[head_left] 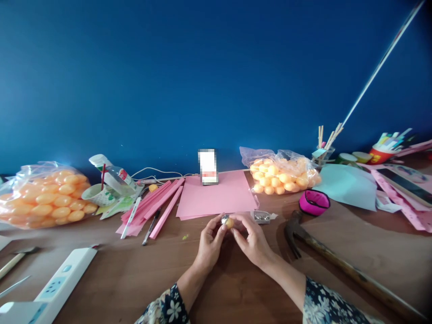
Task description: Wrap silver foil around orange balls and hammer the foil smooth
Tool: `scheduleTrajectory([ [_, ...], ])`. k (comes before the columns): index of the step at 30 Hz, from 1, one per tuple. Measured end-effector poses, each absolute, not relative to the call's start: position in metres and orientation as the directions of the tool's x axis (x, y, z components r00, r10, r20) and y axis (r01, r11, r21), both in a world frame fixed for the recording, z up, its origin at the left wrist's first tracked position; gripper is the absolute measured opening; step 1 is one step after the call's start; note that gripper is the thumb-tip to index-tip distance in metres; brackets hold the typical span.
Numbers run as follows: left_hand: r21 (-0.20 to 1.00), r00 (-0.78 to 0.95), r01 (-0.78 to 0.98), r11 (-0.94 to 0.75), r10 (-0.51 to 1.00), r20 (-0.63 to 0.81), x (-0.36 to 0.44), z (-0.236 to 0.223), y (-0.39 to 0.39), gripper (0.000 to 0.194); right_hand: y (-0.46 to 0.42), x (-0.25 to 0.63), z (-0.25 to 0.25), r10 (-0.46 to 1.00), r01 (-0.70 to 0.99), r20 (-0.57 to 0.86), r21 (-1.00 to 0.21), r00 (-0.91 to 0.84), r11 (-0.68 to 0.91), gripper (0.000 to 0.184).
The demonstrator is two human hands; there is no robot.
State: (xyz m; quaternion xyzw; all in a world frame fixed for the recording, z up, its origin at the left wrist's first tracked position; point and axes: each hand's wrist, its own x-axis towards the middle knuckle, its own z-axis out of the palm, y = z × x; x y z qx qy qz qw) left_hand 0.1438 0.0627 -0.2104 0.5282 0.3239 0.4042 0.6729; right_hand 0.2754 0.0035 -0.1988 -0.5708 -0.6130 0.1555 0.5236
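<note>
Centrally, a rounded silver-and-yellow piece (227,221) sits between the fingertips of both hands, above the near edge of a stack of pink paper (216,198) on the worktop (135,279). The left hand (209,238) pinches it at the silver side, thumb nearest the wearer and curled fingers behind; the right hand (254,240) pinches the yellow side in much the same way. Its longer line seems to run sideways, silver end to yellow end, from one hand toward the other, though it is too small to be certain, and I cannot tell whether it is one part or two pressed together. Neither hand is clearly nearer: the piece lies to the right of the left palm and to the left of the right palm, just beyond both thumbs.

Close behind the right hand lies a silver packet (262,218), pointing sideways and apart from the piece. Farther right, a hammer (334,256) slants toward the wearer. Beyond the right hand stands a clear bag of orange capsules (283,175), while pink strips (153,202) lie well to the left of the left hand.
</note>
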Motion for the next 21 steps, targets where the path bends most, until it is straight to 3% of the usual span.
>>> scheduleTrajectory([
  [10, 0.970, 0.495, -0.207, 0.130, 0.869, -0.011, 0.1415, -0.2139, 0.0625, 0.041, 0.0013, 0.2746, -0.1956, 0.881, 0.539, 0.417, -0.806, 0.226, 0.244, 0.032],
  [21, 0.976, 0.454, 0.012, -0.219, 0.871, 0.189, 0.1411, -0.2057, 0.0621, 0.039, 0.0006, 0.2752, -0.1935, 0.877, 0.565, 0.419, -0.793, 0.234, 0.228, 0.028],
])
